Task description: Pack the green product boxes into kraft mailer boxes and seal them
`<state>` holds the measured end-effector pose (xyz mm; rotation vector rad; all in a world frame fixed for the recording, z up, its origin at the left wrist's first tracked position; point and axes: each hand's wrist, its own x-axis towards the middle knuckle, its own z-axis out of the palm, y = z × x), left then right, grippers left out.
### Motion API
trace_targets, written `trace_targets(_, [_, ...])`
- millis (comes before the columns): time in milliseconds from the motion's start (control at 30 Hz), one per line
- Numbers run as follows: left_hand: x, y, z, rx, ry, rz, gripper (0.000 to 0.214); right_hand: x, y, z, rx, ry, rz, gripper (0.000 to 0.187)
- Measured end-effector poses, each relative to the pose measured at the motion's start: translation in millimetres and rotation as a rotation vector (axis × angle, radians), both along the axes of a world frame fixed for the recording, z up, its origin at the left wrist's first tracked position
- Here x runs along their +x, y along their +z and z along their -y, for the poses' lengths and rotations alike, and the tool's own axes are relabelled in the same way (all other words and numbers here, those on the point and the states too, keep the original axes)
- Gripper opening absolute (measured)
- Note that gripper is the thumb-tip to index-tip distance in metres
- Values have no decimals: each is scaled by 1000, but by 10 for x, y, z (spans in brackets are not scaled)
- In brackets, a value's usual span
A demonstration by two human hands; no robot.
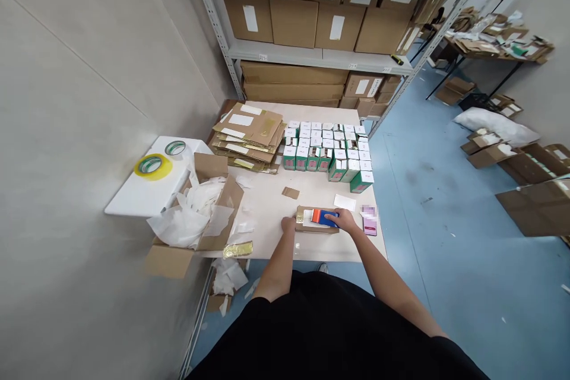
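Note:
A small long cardboard box (317,229) with a white label lies near the front edge of the table. At its left end is my left hand (288,224), closed against the box, its fingertips mostly hidden. My right hand (342,219) is closed around a blue-and-orange flat tool (324,217), held over the label on top of the box; its exact kind is unclear. Just beyond my right hand lies a white slip of paper (344,202). A phone with a pink-purple screen (369,222) rests to the right.
Rows of green-and-white cartons (327,151) stand at the back of the table (267,208), beside stacked flattened cardboard (249,130). On the left are an open box of white paper (209,208) and a yellow tape roll (153,167). Shelving (312,53) rises behind.

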<state>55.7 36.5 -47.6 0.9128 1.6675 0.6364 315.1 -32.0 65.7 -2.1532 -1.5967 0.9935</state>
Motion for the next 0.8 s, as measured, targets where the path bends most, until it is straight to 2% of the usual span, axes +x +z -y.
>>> trace_targets(100, [-100, 82, 34, -50, 46, -123, 38, 7, -34, -10, 12, 22, 13, 51])
trace_targets(167, [-140, 153, 61, -40, 35, -156, 30, 0, -45, -25, 0, 28, 33, 51])
trace_targets(233, [-133, 230, 76, 2, -13, -149, 22, -26, -42, -54, -27, 37, 66, 51])
trace_targets(400, [43, 372, 68, 72, -160, -105, 24, -200, -1, -172, -89, 104, 177, 55])
trace_targets(500, [120, 388, 83, 71, -178, -146, 25, -328, 12, -237, -116, 146, 244, 58])
trace_targets(600, [140, 370, 103, 66, -173, -185, 29, -388, 11, -275, -141, 128, 264, 60])
trace_targets(700, [152, 349, 106, 63, -173, -211, 33, -330, 12, -289, -180, 98, 239, 59])
trace_targets(800, [180, 336, 109, 67, -179, -233, 35, -154, 18, -267, -199, 68, 239, 58])
